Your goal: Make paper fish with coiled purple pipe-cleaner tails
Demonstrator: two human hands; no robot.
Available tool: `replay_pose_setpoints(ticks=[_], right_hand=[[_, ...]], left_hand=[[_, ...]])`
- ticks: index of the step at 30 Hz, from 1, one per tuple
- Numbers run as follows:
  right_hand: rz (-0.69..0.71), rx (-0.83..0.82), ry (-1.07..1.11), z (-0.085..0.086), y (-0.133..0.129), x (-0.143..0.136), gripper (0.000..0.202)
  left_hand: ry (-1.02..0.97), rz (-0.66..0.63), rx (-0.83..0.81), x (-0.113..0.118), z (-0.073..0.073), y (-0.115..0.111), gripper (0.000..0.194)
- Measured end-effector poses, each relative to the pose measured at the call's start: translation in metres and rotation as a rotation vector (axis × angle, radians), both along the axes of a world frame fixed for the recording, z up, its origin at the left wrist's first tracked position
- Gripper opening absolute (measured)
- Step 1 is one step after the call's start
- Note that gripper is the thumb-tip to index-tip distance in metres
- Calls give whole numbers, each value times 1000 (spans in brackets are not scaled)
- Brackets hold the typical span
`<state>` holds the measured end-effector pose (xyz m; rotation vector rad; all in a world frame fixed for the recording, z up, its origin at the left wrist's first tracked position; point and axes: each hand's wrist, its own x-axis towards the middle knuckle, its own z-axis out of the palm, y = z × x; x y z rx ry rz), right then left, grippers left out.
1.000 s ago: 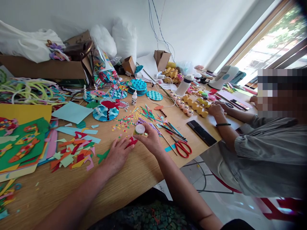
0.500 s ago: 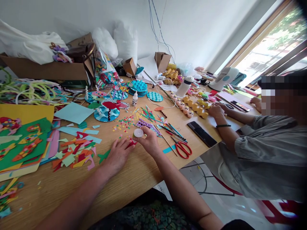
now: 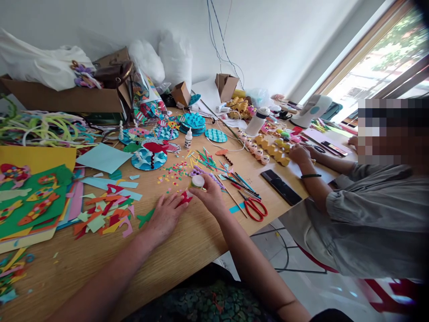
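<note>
My left hand lies flat on the wooden table with its fingers stretched out, the tips resting on a small red paper piece. Beside that wrist, a green paper cutout pokes out, partly covered. My right hand is closed around a small white glue bottle, tipped base up with its nozzle down by the red paper. Just beyond lie purple wavy strips and scattered tiny paper dots. A blue round piece carrying a red fish sits farther back.
Red-handled scissors, pencils and a black phone lie to the right. Paper scraps spread to the left. A second glue bottle stands upright behind. A co-worker's hand rests near yellow egg-carton pieces.
My right hand has shifted the glue bottle slightly right and up, tilting it, and more of the red paper shows. My left hand stays put.
</note>
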<state>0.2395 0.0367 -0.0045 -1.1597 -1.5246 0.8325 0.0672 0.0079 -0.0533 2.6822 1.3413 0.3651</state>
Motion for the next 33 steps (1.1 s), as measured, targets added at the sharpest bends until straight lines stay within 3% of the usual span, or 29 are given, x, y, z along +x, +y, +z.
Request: replay_pose_setpoints(ticks=[3, 9, 25, 29, 33], right_hand=[[-19, -1, 95, 2, 0, 3, 28], [-3, -13, 25, -2, -2, -1, 27], [-41, -35, 168, 3, -1, 5, 35], [-52, -19, 170, 4, -1, 7, 39], [-24, 12, 180, 15, -7, 4, 32]], left_hand=[[13, -4, -21, 0, 3, 0, 39], [41, -7, -35, 1, 9, -1, 38], [21, -22, -38, -2, 14, 3, 36], [-18, -26, -35, -12, 29, 8, 36], [-104, 7, 6, -45, 53, 9, 32]])
